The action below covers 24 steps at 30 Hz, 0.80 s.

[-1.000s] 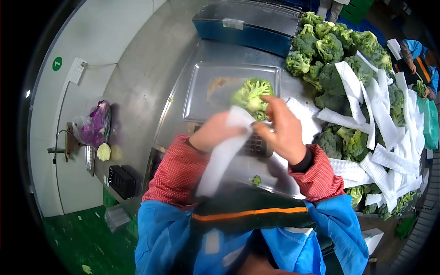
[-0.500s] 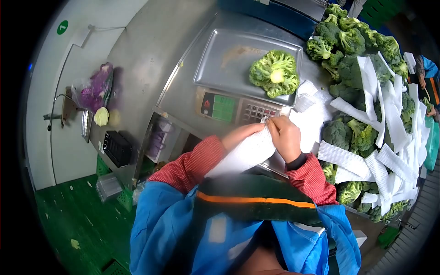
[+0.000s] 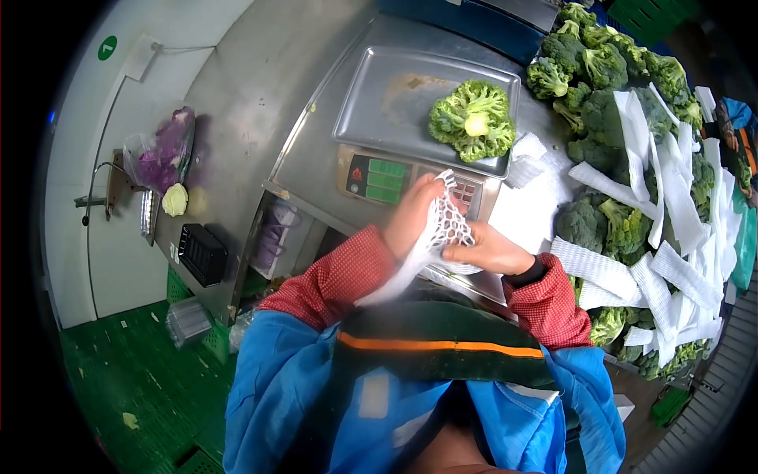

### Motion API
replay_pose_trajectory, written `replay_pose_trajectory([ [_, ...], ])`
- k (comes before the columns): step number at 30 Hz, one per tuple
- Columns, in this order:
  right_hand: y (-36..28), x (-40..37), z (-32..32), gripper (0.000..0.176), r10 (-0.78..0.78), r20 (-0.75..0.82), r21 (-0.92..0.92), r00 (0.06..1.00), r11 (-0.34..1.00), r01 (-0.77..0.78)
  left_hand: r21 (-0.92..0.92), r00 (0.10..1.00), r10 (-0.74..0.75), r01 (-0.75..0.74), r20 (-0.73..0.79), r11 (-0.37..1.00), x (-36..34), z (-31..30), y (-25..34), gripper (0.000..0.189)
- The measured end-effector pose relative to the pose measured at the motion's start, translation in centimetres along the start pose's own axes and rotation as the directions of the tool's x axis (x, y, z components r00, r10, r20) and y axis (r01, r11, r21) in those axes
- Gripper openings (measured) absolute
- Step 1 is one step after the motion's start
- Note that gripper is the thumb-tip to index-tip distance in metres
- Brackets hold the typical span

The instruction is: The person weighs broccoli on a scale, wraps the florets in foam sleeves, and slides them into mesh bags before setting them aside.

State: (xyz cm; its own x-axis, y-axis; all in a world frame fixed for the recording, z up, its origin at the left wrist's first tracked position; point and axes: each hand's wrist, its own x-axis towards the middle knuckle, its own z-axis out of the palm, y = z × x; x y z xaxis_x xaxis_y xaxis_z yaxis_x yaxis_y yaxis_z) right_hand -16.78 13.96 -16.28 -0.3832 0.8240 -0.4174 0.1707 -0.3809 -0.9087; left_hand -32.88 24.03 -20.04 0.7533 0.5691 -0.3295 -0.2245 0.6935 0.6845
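Left hand [image 3: 410, 215] and right hand [image 3: 489, 251] both clasp a white foam net sleeve [image 3: 446, 225], fingers spreading its diamond mesh open at the upper end. Its flat tail trails toward the chest, in front of the scale keypad [image 3: 466, 193]. The scale tray [image 3: 379, 103] holds one broccoli head [image 3: 472, 120], stalk up.

Broccoli head [image 3: 472, 120] has left the right hand [image 3: 485, 251] since a second ago; now lying on scale tray [image 3: 379, 103]. Foam net sleeve [image 3: 444, 227], flat before, now stretched open between left hand [image 3: 410, 217] and right, mesh holes showing.
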Motion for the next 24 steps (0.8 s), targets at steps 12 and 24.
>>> replay_pose_trajectory([
  [12,-5.5,-2.1,-8.9,0.018,-0.076,-0.470,0.139,0.880,0.977,0.159,0.441,0.946,-0.315,0.317,-0.080,0.840,-3.4,-1.9,3.9,0.035],
  [24,-0.2,11.0,-24.1,0.067,0.062,-0.498,-0.128,0.865,0.981,-0.143,0.026,0.933,-0.141,0.159,-0.331,0.987,9.5,1.2,8.2,0.050],
])
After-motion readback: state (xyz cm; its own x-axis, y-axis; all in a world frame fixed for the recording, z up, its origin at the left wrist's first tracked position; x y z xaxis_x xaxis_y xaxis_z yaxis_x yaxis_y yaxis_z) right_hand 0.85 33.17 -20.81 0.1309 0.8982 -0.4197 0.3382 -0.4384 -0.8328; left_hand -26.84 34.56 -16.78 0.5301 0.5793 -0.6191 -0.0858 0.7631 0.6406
